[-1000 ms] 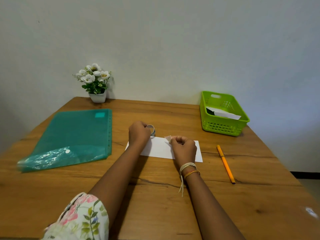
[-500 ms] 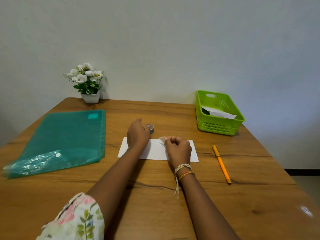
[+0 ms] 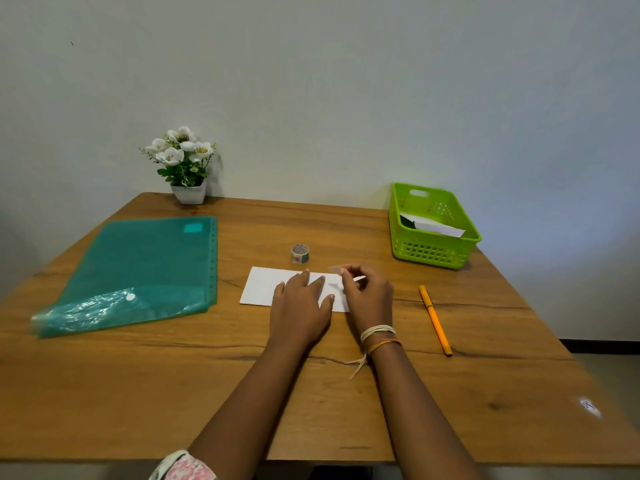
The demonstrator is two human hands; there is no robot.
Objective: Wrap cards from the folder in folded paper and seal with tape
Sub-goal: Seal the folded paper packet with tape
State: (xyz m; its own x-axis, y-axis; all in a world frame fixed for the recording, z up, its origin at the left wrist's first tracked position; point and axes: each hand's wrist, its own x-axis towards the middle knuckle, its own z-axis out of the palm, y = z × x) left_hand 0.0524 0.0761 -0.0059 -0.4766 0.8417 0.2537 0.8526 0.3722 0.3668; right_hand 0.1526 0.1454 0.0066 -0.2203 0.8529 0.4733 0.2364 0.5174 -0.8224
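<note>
Wood surface (image 3: 138,393), plain wall behind. Paper (image 3: 263,287) at frame centre, my left hand (image 3: 301,306) flat on it, fingers straight. Right hand (image 3: 367,296) pinches tape strip (image 3: 336,270). I'd lay strip across seam, press flat. Roll (image 3: 300,253) just above paper.

A wooden table (image 3: 138,393) against a plain pale wall (image 3: 346,81), floor seemingly tiled.

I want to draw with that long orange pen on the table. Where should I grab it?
Grip the long orange pen round its middle, coming straight down from above. It lies flat on the wooden table with bare wood on both sides, so fingers fit on either side of its thin barrel.
</note>
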